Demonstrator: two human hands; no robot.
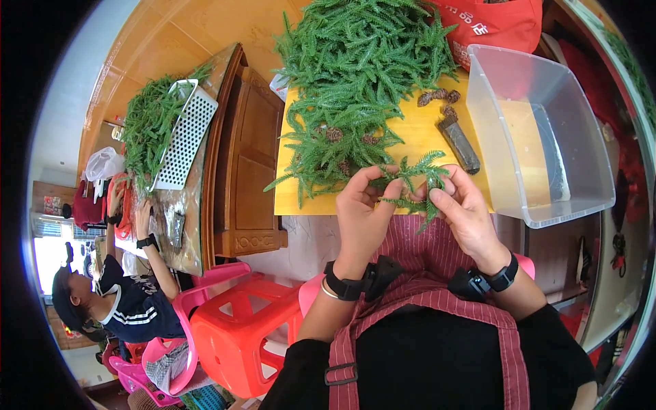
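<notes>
Over the near edge of the yellow table [417, 133], both hands hold one small green artificial pine sprig [415, 169] between them. My left hand [365, 213] pinches its left side with thumb and fingers. On the other side, my right hand [470, 215] grips it between thumb and fingertips, some needles hanging below. Just beyond lies a big heap of pine sprigs [362, 61], with a few brown pine cones [334, 134] resting in its near part. Right of the heap are several loose pine cones [437, 97] and a dark, narrow block-like piece [459, 145].
A clear plastic bin [547, 137] stands at the right, a red bag [492, 27] behind it. To the left are a wooden cabinet [249, 160] and a red stool [239, 328]. Another person [137, 301] works at a side table with a white perforated basket [188, 140] and more greenery [147, 126].
</notes>
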